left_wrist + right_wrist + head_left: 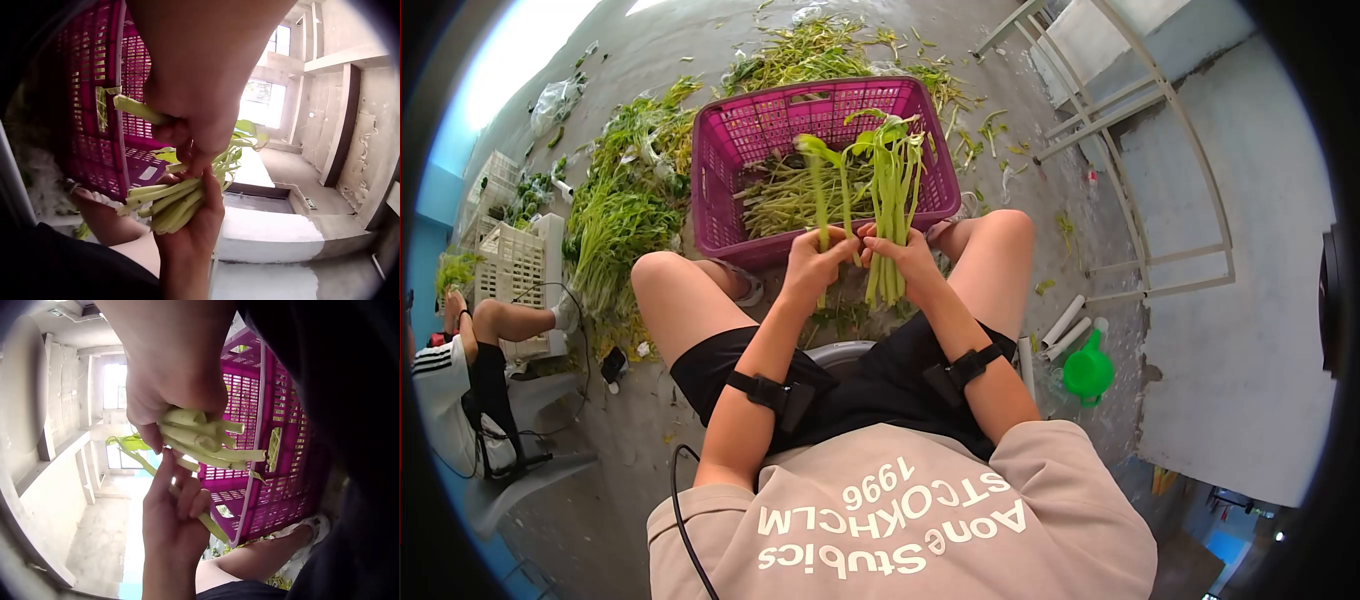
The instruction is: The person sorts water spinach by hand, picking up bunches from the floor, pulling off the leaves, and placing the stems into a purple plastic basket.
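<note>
My left hand (818, 262) grips a single pale-green vegetable stalk (139, 109) with a leafy tip. In my right hand (908, 262) is a bunch of similar stalks (892, 200), held upright in the head view, with small leaves at the top. The bunch's cut ends (203, 434) show as hollow in the right wrist view. Fingertips of both hands meet beside the bunch, where another thin stalk (846, 195) rises between them. Both hands are over the near rim of a purple basket (712, 190), which has stripped stalks (795, 200) lying in it.
Leafy greens (625, 200) are heaped left of the basket, with more trimmings (810, 50) behind it. A green plastic container (1088, 370) and white tubes (1062, 325) lie at right, below a metal frame (1140, 130). Another person (460, 370) sits at far left near white crates (510, 260).
</note>
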Motion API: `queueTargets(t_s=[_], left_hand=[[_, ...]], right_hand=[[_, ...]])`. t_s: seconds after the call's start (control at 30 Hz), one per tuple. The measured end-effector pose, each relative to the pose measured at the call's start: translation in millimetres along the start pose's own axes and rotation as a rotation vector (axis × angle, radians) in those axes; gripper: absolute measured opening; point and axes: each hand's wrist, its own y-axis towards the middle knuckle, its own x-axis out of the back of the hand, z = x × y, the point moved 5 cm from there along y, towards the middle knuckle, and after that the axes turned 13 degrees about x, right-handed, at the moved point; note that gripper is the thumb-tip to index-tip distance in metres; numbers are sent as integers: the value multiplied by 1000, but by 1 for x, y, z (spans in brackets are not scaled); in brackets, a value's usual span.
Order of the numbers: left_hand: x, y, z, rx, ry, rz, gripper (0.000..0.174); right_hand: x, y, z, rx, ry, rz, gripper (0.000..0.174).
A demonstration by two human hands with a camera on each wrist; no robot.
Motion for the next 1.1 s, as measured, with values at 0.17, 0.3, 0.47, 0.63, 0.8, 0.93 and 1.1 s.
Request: queueTargets(t_s=[0.17, 0.3, 0.47, 0.63, 0.8, 0.93, 1.1], left_hand=[[12, 2, -2, 5, -190, -79, 19], [4, 2, 4, 31, -169, -70, 21], [2, 4, 3, 51, -81, -57, 20], [5, -1, -3, -9, -201, -27, 21], [4, -4, -5, -12, -273, 8, 20], [-5, -9, -13, -100, -233, 1, 17], [-3, -24, -36, -268, -319, -115, 14]], right_hand=[[-5, -6, -1, -73, 66, 27, 24], [-3, -6, -11, -97, 105, 12, 22], [-9, -6, -1, -82, 17, 59, 22], [-19, -10, 5, -107, 25, 93, 22], [-25, -10, 8, -35, 128, -49, 20], [-26, -3, 8, 39, 98, -66, 21], [-5, -1, -12, -45, -126, -189, 19]])
